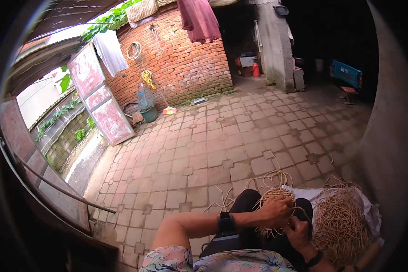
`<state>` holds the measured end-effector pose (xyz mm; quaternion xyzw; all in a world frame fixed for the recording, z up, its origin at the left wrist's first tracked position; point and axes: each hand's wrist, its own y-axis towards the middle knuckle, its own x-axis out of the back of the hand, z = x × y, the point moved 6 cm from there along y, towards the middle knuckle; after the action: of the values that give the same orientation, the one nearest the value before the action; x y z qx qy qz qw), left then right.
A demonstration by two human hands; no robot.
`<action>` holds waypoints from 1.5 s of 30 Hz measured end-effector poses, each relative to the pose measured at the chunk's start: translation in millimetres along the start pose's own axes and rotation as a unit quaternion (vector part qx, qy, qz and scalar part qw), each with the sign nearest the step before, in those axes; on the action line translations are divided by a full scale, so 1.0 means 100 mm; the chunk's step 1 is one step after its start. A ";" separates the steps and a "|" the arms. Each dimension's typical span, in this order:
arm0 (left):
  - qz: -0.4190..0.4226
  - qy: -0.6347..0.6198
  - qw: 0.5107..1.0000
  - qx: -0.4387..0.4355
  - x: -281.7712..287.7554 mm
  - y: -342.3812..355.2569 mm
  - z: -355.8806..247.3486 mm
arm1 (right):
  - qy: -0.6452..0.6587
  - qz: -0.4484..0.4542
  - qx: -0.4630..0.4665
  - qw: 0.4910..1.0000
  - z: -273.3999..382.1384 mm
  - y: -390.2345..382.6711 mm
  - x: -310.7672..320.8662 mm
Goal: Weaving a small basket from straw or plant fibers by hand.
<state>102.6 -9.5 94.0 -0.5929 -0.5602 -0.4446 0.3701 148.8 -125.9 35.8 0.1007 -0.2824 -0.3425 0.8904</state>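
A round woven piece of tan cord (276,194) rests on my lap over dark trousers, with loose strand ends sticking out around its edge. My left hand (275,211) lies across it, fingers curled and closed on the weave. Close beside it, my right hand (298,232) is closed in a pinch on a strand of cord (302,210), which loops up past the fingers. The fingertips of both hands nearly meet, and the exact spot where the strand enters the weave is hidden. Long strands (276,174) trail from the far side onto the paving.
To my right, a large heap of tan cord (340,222) lies on a white sheet (369,206). Brick-paved floor (199,167) stretches ahead to a brick wall (181,63). A green bucket (148,113) and a broom (169,110) stand there. A worn metal door (99,95) is at the left.
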 end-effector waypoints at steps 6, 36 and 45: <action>0.034 0.019 0.999 0.012 -0.07 0.03 0.07 | -0.142 0.002 0.116 0.983 0.23 0.05 0.03; -0.281 -0.005 0.954 -0.102 0.13 -0.24 -0.15 | -0.190 -0.262 -0.337 0.884 -2.05 -2.02 3.84; -0.286 -0.021 0.957 -0.027 0.01 -0.31 -0.02 | -0.057 -0.048 -0.039 0.996 0.30 -0.21 1.14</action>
<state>71.4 -7.9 94.0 -0.4266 -0.7018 -0.5346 0.1992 188.9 -217.4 102.1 0.0598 -0.3145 -0.4006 0.8585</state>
